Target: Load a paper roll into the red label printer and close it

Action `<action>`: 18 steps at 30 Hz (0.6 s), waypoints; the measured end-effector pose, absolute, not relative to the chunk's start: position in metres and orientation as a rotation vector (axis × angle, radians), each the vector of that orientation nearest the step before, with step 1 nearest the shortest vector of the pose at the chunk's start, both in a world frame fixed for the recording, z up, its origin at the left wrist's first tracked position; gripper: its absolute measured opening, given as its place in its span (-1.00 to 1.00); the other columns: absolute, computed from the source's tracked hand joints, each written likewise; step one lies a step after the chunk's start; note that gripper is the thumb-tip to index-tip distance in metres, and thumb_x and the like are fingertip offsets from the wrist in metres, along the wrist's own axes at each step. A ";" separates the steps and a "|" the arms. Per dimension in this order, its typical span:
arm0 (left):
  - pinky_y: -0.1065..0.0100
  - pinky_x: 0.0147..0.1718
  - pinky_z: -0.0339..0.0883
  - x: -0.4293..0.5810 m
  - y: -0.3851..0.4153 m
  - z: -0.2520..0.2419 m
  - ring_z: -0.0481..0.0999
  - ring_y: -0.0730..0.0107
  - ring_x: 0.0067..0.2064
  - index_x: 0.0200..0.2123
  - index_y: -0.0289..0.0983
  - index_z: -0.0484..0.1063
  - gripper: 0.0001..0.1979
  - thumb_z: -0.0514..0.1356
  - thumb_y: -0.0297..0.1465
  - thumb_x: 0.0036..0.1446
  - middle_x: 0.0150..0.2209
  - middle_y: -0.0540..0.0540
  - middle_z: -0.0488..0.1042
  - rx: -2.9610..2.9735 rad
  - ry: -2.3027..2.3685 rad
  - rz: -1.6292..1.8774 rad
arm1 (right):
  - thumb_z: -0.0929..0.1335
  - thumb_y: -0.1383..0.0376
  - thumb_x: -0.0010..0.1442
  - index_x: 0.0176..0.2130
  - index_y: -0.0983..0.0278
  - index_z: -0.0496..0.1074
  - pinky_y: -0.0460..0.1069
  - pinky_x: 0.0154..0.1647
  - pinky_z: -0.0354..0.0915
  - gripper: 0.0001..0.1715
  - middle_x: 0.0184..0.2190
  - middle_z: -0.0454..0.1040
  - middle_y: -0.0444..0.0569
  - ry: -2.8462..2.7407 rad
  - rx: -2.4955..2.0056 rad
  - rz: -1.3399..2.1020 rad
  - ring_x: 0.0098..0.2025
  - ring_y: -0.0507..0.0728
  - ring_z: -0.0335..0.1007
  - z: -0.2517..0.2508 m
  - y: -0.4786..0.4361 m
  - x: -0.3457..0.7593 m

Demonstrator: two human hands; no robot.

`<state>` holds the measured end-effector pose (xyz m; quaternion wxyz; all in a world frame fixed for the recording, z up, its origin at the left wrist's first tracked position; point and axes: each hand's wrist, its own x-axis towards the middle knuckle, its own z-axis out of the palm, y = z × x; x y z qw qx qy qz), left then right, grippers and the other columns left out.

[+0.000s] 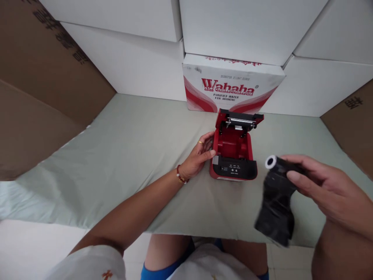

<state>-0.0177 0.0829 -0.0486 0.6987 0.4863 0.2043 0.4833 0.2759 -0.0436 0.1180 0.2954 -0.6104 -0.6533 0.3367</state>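
A small red and black label or receipt printer (233, 171) stands on the cloth with its lid (240, 118) raised. Its red inner bay (230, 148) shows no roll inside. My left hand (199, 155) grips the printer's left side, thumb on the top edge near the front panel and fingers along the wall. To the right of the printer, my right hand (317, 179) holds a small black roll (281, 165) up off the table. The roll's near end is a white ring around a dark core. A crinkled black sheet (275, 210) hangs down from it, slightly blurred.
A white and red Wahaha water carton (233, 87) stands right behind the printer. White boxes (131, 58) form a wall at the back. Brown cartons (43, 85) rise on the left and right (352, 120). Pale green cloth (140, 128) covers the table, its front edge by my lap.
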 end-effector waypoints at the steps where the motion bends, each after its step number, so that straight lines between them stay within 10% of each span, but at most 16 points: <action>1: -0.13 0.56 0.20 -0.018 0.083 -0.048 0.33 -0.01 0.56 0.36 0.02 0.43 -0.26 0.53 -0.01 0.19 0.54 -0.15 0.34 1.078 0.458 1.079 | 0.48 -0.13 0.37 0.09 0.06 0.66 0.01 -0.24 0.65 -0.53 -0.08 0.78 -0.02 -1.690 -1.654 0.988 -0.16 0.24 0.75 0.105 -0.050 0.286; 9: -0.11 0.49 0.29 -0.019 0.087 -0.047 0.45 0.04 0.48 0.25 -0.02 0.50 -0.44 0.49 -0.10 0.24 0.43 -0.14 0.49 1.062 0.487 1.090 | 0.44 -0.10 0.41 0.11 0.09 0.67 0.15 0.02 0.66 -0.54 0.06 0.75 0.06 -1.741 -1.745 0.755 0.03 0.27 0.73 0.024 -0.085 0.297; 18: -0.13 0.49 0.29 -0.019 0.088 -0.045 0.47 0.05 0.46 0.20 -0.05 0.51 -0.48 0.49 -0.13 0.24 0.38 -0.15 0.54 1.051 0.529 1.101 | 0.38 -0.15 0.38 0.12 0.12 0.68 0.24 -0.23 0.62 -0.42 0.04 0.74 0.12 -1.785 -1.967 0.363 -0.17 0.35 0.72 -0.010 -0.091 0.364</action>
